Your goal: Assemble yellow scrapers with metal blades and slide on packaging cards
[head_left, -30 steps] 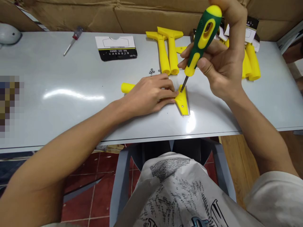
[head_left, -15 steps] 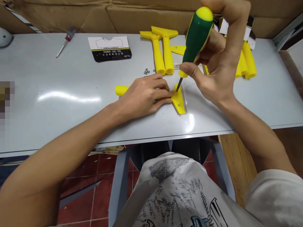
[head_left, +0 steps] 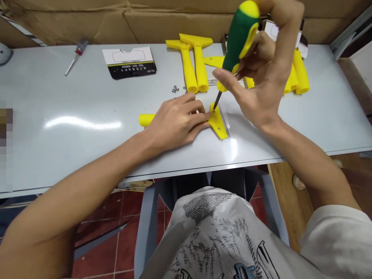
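Observation:
A yellow scraper (head_left: 218,126) lies flat on the table, its handle passing under my left hand (head_left: 177,120). The fingers of that hand are closed over it and press it down near the head. A thin blade edge shows along the head's right side, and a screw sits in the head's lower part. My right hand (head_left: 261,81) grips a green and yellow screwdriver (head_left: 240,37) from above, thumb against its lower end. The screwdriver stands tilted, its tip at the screw spot in the upper part of the head.
Two yellow scrapers (head_left: 200,62) lie crossed at the back, with small screws (head_left: 175,89) before them. A black and white card (head_left: 129,62) and a second screwdriver (head_left: 77,56) lie further left. More yellow handles (head_left: 300,73) are at the back right, against cardboard (head_left: 174,21).
The view has shifted slightly. The screwdriver and my right hand have turned a little, while its tip stays at the scraper head. My left hand keeps its hold.

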Motion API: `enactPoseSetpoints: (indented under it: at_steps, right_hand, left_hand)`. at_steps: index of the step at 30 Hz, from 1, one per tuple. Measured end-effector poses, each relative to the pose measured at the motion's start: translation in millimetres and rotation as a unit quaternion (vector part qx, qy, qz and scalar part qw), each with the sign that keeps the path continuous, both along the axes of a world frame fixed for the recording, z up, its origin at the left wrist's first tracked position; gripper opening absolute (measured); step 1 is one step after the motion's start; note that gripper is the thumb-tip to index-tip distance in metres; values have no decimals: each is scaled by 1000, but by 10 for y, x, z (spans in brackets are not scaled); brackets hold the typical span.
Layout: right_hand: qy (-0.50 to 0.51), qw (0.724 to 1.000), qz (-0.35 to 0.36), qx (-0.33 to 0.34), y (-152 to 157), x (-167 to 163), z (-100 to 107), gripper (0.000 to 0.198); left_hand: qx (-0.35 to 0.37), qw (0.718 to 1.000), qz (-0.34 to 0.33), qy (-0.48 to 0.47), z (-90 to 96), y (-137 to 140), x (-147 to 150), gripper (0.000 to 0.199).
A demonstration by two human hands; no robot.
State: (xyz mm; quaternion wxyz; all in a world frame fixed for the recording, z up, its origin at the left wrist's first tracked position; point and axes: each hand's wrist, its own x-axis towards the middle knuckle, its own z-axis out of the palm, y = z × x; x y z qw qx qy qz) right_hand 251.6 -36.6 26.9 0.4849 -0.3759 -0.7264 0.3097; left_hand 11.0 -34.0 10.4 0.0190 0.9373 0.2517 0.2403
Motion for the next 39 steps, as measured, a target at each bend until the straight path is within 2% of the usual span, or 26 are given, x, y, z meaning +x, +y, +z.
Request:
enactPoseSetpoints:
  at_steps: [4,6,9,14,17,20,23,30,35,39]
  right_hand:
    - [5,1000,-3,30,194,-9,22,102]
    - [34,996,-19,84,312,8,21,102]
    - [82,986,-25,142,376,30,7,86]
    - [92,985,19,143,250,36,24,71]
    - [63,993,-6,98,187,61,57,68]
    - [49,996,-27,64,188,93,55,75]
    - [69,993,-10,93,236,103,15,78]
    - [85,989,45,110,304,87,-21,67]
    - [93,980,83,152,343,71,-46,65]
    - [78,984,106,120,365,98,-25,63]
  left_hand:
    - [7,999,-28,23,54,116,-66,25]
    - [7,999,-41,27,74,158,-99,26]
    - [1,998,-55,28,87,194,-131,27]
    - [-5,998,-67,21,91,200,-139,28]
    - [-14,997,-66,22,96,200,-137,29]
    - [-11,997,-67,28,93,205,-139,30]
    - [-13,998,-63,26,85,206,-140,29]
    - [-21,998,-58,23,88,194,-134,30]
    - [-36,998,-53,24,96,198,-132,27]
    - [-49,997,-44,32,95,200,-128,27]
